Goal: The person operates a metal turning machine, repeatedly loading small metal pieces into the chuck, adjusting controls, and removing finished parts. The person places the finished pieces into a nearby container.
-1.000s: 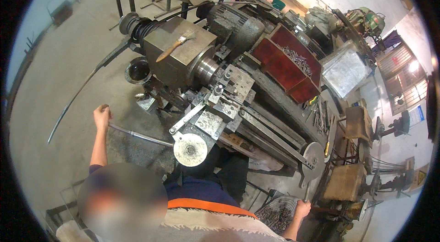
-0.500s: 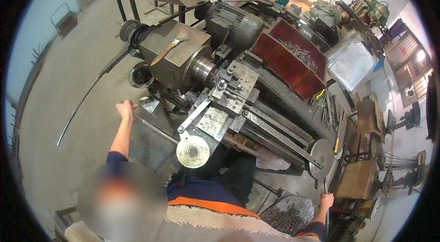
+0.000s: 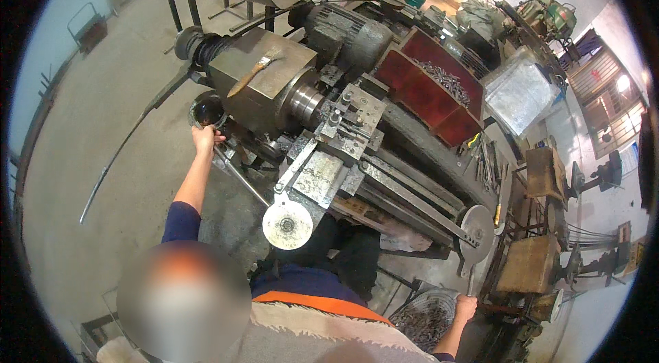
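Note:
In front of me stands a small lathe with a metal headstock [image 3: 257, 71] and a bright spindle [image 3: 306, 102]. My left hand [image 3: 204, 138] is closed around the far end of a long metal lever [image 3: 241, 177], beside a dark round cup [image 3: 207, 110]. That lever runs back to a pale round disc [image 3: 287, 224] by the tool slide [image 3: 321, 177]. At lower right, my right hand [image 3: 465, 307] grips a lever handle [image 3: 470, 284] below a second round disc [image 3: 476, 234]. A flat bar [image 3: 419, 196] links this disc to the slide.
A wooden-handled brush [image 3: 252, 76] lies on the headstock. Behind the bed sits a dark red tray [image 3: 429, 105] of small metal parts. A basket [image 3: 429, 315] of metal pieces stands near my right arm. Hand tools [image 3: 489, 167] lie at the bed's right end.
My left hand has swung the left lever forward, up to the dark cup. My right hand has moved left with its handle, and the basket's contents now show more.

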Available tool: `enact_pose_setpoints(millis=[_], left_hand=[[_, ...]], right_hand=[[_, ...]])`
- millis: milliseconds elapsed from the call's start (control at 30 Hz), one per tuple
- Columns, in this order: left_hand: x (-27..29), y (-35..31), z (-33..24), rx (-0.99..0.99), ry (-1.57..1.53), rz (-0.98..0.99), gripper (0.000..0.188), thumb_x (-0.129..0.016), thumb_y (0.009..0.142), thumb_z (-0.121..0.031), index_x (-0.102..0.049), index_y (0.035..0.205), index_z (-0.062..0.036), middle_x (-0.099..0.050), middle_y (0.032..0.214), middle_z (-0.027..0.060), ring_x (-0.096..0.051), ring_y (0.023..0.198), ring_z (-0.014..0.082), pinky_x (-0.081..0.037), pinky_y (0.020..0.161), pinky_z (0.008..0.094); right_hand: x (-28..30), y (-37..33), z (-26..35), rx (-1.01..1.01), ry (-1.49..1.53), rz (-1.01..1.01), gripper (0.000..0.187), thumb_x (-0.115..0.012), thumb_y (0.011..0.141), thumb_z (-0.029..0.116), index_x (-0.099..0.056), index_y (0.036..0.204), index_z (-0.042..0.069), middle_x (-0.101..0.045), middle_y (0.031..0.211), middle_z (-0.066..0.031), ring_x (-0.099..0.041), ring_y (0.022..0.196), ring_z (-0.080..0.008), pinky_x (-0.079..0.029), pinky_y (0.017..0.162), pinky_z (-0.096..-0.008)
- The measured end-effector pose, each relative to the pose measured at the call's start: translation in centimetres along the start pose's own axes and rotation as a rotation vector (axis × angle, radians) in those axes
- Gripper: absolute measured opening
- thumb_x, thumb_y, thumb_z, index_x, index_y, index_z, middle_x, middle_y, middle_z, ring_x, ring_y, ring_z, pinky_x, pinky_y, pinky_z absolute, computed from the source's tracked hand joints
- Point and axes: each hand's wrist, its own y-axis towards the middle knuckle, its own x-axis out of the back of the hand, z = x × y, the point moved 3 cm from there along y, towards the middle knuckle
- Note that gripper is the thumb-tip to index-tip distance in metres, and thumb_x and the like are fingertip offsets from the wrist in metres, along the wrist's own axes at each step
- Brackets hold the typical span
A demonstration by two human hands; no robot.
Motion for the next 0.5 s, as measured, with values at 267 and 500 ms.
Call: enact_pose_setpoints(millis=[267, 500], left_hand=[[0.1, -1.0, -0.7, -0.043, 0.104, -0.04, 0.009, -0.047, 0.072, 0.0, -0.049, 0.077, 0.0076, -0.056, 0.058, 0.0135, -0.058, 0.04, 0.023, -0.044, 0.035, 0.0319], [-0.8, -1.3, -0.4, -0.057, 0.089, -0.028, 0.009, -0.046, 0.071, 0.0, -0.051, 0.07, 0.007, -0.056, 0.057, 0.0127, -0.059, 0.042, 0.0232, -0.046, 0.036, 0.0318]], right_hand=[[-1.1, 8.4, -2.8, 0.144, -0.101, -0.072, 0.036, -0.051, 0.069, 0.034, -0.06, 0.084, 0.002, -0.064, 0.086, -0.0215, -0.061, 0.08, -0.0411, -0.049, 0.071, -0.0499], [0.0, 14.1, -0.7, 0.117, -0.242, -0.073, 0.035, -0.052, 0.07, 0.031, -0.061, 0.091, 0.004, -0.064, 0.089, -0.0176, -0.061, 0.086, -0.0381, -0.048, 0.077, -0.0468]])
